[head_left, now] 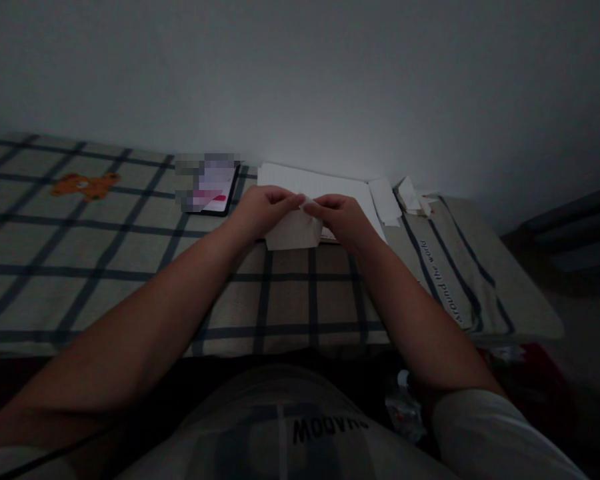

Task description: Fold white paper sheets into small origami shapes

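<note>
Dim, muted light darkens rightward, while blocky pixelation partly covers the phone [217, 183].

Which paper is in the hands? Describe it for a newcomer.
On the beige cloth with dark checks, find the large white paper. Over its near edge, the bare left hand and bare right hand pinch a small white sheet. Unlike the white slip and crumpled-looking white paper to the right, it is held.
</note>
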{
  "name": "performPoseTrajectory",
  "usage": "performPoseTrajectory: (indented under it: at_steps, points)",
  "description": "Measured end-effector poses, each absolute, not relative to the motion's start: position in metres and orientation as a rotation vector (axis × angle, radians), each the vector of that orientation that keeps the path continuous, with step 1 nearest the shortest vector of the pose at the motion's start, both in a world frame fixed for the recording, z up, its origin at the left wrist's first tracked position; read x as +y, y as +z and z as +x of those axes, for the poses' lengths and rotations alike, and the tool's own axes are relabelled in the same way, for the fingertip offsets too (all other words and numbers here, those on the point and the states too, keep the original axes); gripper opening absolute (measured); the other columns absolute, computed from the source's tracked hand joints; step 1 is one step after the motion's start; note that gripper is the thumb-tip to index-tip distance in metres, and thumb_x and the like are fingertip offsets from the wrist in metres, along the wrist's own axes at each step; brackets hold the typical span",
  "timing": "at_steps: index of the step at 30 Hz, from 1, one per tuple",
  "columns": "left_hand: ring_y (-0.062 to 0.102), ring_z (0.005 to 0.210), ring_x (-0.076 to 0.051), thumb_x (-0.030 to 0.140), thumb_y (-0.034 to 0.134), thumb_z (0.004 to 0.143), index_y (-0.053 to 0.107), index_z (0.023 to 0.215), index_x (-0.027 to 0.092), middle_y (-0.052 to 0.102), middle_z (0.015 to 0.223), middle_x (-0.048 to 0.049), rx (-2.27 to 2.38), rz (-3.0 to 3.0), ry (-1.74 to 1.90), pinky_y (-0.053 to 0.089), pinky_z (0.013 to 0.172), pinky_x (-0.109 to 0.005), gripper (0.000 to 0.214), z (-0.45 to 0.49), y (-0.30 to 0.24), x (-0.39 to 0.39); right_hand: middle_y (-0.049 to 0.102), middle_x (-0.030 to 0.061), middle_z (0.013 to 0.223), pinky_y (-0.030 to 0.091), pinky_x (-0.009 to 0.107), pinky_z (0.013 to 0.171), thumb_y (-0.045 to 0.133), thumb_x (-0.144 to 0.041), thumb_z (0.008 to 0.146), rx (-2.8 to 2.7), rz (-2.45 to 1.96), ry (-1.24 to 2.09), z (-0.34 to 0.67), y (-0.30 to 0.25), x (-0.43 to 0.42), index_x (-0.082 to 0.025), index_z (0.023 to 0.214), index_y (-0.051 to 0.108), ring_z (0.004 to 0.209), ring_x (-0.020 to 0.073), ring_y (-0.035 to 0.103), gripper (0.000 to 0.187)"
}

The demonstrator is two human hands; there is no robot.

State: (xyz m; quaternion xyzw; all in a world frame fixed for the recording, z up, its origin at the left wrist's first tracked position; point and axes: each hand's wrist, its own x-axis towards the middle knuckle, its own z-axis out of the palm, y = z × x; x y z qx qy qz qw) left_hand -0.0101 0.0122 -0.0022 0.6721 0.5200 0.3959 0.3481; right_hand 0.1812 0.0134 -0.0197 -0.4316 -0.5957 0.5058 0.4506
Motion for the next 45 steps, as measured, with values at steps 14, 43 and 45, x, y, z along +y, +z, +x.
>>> performPoseTrajectory:
  at_steps: [14,43,45]
  points:
    - [0.049,0.059,-0.012,0.051,0.072,0.076,0.08,0.08,0.018,0.064,0.063,-0.0008,1.343,1.819,0.831,0.034,0.055,-0.026,0.035,-0.0093,-0.0044,0.0074,0.071,-0.0008,0.076,0.046,0.032,0.074,0.08,-0.04,0.073,-1.518,-1.053,1.061,0.184,-0.0212,0.0163,-0.021,0.079,0.075,0.071,0.0126,0.059,0.021]
    - [0.057,0.067,-0.017,0.039,0.08,0.071,0.078,0.074,0.02,0.069,0.067,-0.0031,1.398,1.725,0.853,0.04,0.062,-0.031,0.019,-0.0101,0.0003,0.0095,0.07,0.0018,0.075,0.052,0.032,0.072,0.081,-0.039,0.07,-1.373,-1.106,1.335,0.1813,-0.0221,0.0169,-0.019,0.075,0.074,0.07,0.0128,0.061,0.022]
    - [0.058,0.068,-0.017,0.038,0.08,0.071,0.078,0.073,0.02,0.068,0.067,-0.0029,1.387,1.729,0.85,0.04,0.064,-0.031,0.019,-0.0099,0.0008,0.0088,0.069,0.0016,0.073,0.052,0.032,0.071,0.081,-0.037,0.07,-1.343,-1.095,1.375,0.1814,-0.0218,0.0168,-0.02,0.072,0.072,0.068,0.0125,0.06,0.02]
